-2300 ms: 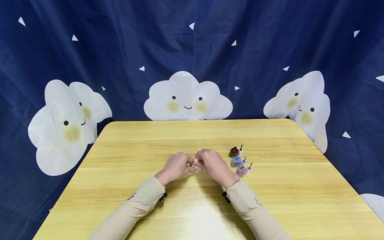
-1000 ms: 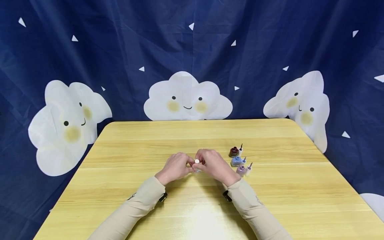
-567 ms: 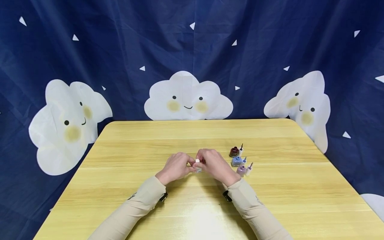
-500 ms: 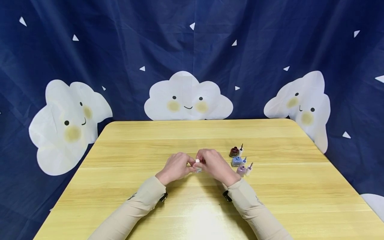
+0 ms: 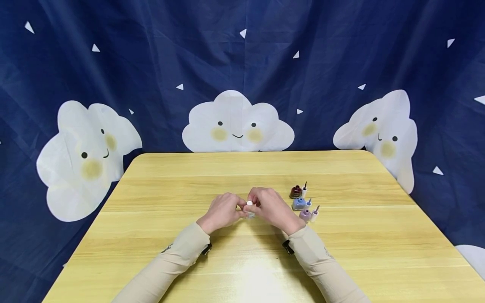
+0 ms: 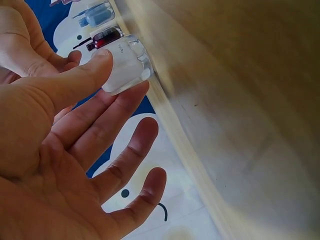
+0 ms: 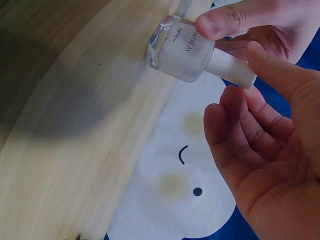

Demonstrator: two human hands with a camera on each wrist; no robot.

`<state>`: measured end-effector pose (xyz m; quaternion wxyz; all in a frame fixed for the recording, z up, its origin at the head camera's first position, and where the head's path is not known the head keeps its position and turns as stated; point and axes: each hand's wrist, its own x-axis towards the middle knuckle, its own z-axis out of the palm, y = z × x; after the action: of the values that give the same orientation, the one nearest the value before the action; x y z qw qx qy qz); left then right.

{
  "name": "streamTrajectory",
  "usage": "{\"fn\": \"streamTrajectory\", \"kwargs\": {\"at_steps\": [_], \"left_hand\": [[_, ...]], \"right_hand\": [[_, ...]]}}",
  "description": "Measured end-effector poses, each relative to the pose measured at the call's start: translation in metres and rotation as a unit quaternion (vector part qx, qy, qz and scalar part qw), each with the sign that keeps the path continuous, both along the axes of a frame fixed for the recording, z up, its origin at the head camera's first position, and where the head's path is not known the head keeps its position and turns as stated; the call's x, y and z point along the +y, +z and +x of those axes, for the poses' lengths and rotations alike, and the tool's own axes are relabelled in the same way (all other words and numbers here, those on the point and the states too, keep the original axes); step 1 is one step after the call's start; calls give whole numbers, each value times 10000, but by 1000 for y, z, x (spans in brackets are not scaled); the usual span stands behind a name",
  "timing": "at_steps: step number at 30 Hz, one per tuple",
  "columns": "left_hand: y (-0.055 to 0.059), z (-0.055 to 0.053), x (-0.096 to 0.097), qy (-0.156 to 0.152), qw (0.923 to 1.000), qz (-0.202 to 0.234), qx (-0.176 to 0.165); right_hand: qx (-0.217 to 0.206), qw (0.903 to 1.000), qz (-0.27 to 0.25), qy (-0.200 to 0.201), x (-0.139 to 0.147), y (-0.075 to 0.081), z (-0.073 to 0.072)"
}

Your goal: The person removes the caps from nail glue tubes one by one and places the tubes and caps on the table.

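A nail polish bottle of clear glass with whitish polish and dark lettering is between both hands at the middle of the table. My left hand pinches the glass body between thumb and fingers; its other fingers spread apart in the left wrist view. On the bottle's neck sits a white cap, and my right hand pinches it between thumb and fingertips. The cap's white top shows between the hands in the head view.
To the right stand three uncapped nail polish bottles: dark red, blue and lilac. Beside each, a white brush cap stands with its brush upward. The wooden table ends at a navy cloud-patterned curtain.
Across the earlier frames my right fingers shift slightly around the white cap, whose top shows more plainly than at first. The left hand and the three bottles stay in place.
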<state>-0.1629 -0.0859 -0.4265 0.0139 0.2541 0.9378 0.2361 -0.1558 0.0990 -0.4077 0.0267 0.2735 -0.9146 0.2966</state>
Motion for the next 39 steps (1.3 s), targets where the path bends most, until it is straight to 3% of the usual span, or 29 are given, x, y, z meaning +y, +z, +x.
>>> {"fn": "streamTrajectory", "kwargs": {"at_steps": [16,28,39], "left_hand": [[1,1,1,13,10000,21,-62],[1,2,1,-68,9999,-108,95],[0,2,1,-19,9999,-73,101]], "right_hand": [[327,9993,123,126,0,1,0],[-252,9996,122,33,0,1,1],[130,9998,109,110,0,0,1]]}}
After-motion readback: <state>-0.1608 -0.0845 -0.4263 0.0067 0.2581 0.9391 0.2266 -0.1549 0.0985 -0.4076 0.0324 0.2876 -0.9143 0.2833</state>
